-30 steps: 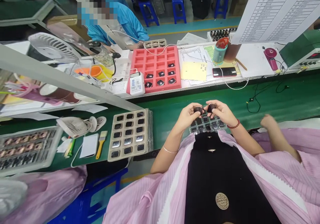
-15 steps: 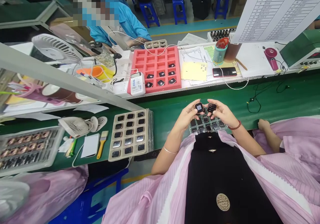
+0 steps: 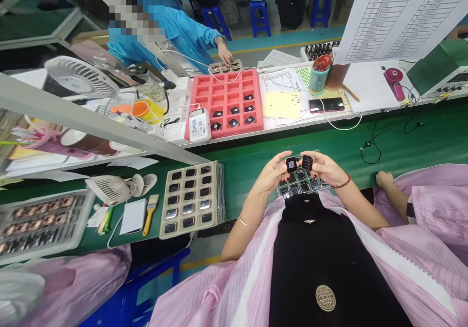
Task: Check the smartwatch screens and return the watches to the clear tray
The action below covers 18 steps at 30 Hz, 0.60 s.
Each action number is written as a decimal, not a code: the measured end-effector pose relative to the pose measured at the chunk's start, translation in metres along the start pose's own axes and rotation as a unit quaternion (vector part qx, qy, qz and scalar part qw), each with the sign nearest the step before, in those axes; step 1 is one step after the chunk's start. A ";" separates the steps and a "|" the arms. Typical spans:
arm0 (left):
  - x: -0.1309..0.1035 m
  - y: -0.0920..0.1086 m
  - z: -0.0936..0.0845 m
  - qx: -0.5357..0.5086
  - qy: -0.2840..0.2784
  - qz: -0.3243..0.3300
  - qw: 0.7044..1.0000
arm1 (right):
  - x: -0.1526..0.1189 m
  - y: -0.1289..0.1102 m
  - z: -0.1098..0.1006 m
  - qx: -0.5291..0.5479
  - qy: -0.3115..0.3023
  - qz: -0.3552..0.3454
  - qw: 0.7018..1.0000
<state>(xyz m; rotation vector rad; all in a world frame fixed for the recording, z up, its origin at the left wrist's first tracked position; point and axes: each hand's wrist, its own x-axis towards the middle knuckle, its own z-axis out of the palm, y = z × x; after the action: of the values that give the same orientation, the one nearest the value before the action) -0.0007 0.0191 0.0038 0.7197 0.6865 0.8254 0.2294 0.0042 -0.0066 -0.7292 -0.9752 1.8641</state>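
Our left hand's (image 3: 272,173) fingers pinch a black rounded-square QR-screen gadget (image 3: 291,164), our right hand's (image 3: 326,168) a black squarish one (image 3: 307,162), above the green table (image 3: 239,171). Tiny from here; probably light, stiff, slick, so we'd grab edges.

Left hand (image 3: 271,172): grips square unit (image 3: 290,163), QR code (image 3: 291,165) displayed | Right hand (image 3: 325,167): grips second unit (image 3: 307,163) alongside | Beneath: clear tray (image 3: 309,186), loaded | Bench (image 3: 241,183), left: beige tray (image 3: 198,221), loaded | Shelf (image 3: 173,131): red tray (image 3: 234,88), part-filled
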 end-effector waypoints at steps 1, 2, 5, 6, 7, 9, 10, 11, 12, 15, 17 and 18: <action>0.000 0.000 0.000 0.001 -0.002 0.000 1.000 | -0.001 0.001 0.000 0.000 0.002 0.001 1.000; 0.000 -0.001 0.000 0.003 -0.003 0.001 1.000 | -0.002 0.001 0.000 0.000 0.004 0.001 1.000; -0.002 -0.002 0.000 0.005 -0.004 0.004 1.000 | -0.005 0.003 -0.001 -0.002 0.015 0.003 1.000; -0.002 -0.003 0.000 0.004 -0.005 0.003 1.000 | -0.006 0.003 -0.001 -0.002 0.017 0.003 1.000; -0.003 -0.004 0.000 0.002 -0.005 0.002 1.000 | -0.007 0.004 -0.001 -0.003 0.017 0.002 1.000; -0.005 -0.006 0.000 0.002 -0.007 0.001 1.000 | -0.009 0.005 0.000 -0.005 0.016 -0.001 1.000; -0.005 -0.007 0.000 0.003 -0.007 0.001 1.000 | -0.010 0.005 0.001 -0.007 0.014 -0.004 1.000; -0.006 -0.008 0.000 0.005 -0.006 0.001 1.000 | -0.011 0.006 0.001 -0.010 0.012 -0.007 1.000; -0.007 -0.009 0.000 0.009 -0.005 0.001 1.000 | -0.012 0.006 0.001 -0.013 0.010 -0.008 1.000; -0.010 -0.012 -0.001 0.020 -0.002 0.000 1.000 | -0.015 0.008 0.002 -0.026 0.010 -0.001 1.000; -0.011 -0.014 0.000 0.025 0.001 -0.001 1.000 | -0.017 0.009 0.002 -0.034 0.015 0.004 0.999; -0.011 -0.015 0.000 0.026 0.003 -0.001 1.000 | -0.018 0.009 0.002 -0.035 0.019 0.005 0.999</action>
<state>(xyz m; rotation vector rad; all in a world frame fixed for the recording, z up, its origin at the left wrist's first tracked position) -0.0002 0.0026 -0.0056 0.7637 0.7162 0.8102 0.2318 -0.0158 -0.0115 -0.8099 -1.0193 1.8249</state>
